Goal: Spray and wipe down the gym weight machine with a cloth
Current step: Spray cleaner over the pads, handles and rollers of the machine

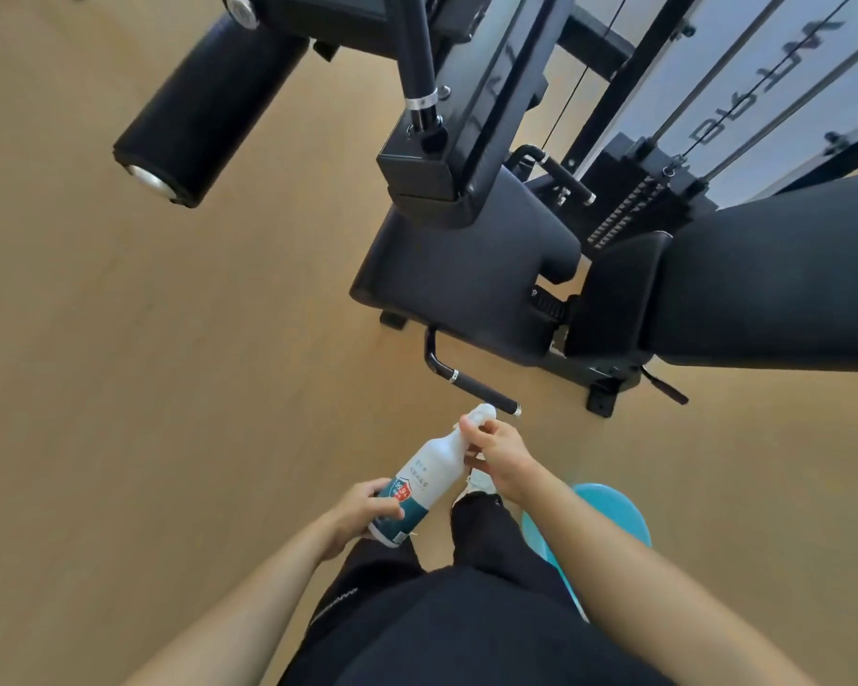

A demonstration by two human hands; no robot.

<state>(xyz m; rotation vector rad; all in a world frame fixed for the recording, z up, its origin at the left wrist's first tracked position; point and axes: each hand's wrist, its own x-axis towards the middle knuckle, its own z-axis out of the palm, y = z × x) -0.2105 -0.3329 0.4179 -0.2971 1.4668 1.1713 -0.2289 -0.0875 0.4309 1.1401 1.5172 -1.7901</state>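
Black, smooth-looking padding covers the weight machine (432,185) in the head view. It has a broad seat pad (466,269) with rounded corners, a long back pad (773,279) to its right, and a cylindrical roller pad (209,106) with a shiny metal end cap at upper left. Behind the seat stands a ribbed weight stack (630,210) on bright guide rods. A bent black side handle (476,388) with a silver collar projects from the seat frame toward the person. The floor (144,339) is tan and matte.

The spray bottle (417,482), white plastic with a teal label, is held tilted in front of the person's legs. Its spray head points toward the machine and is seen close to the tip of the side handle. The left hand (362,512) grasps the lower body, fingers curled round the label. The right hand (499,455) grips the neck at the white spray head. The bottle is opaque, so its contents cannot be told. A light blue rounded object (610,512) lies partly hidden under the right forearm, and its nature is unclear.
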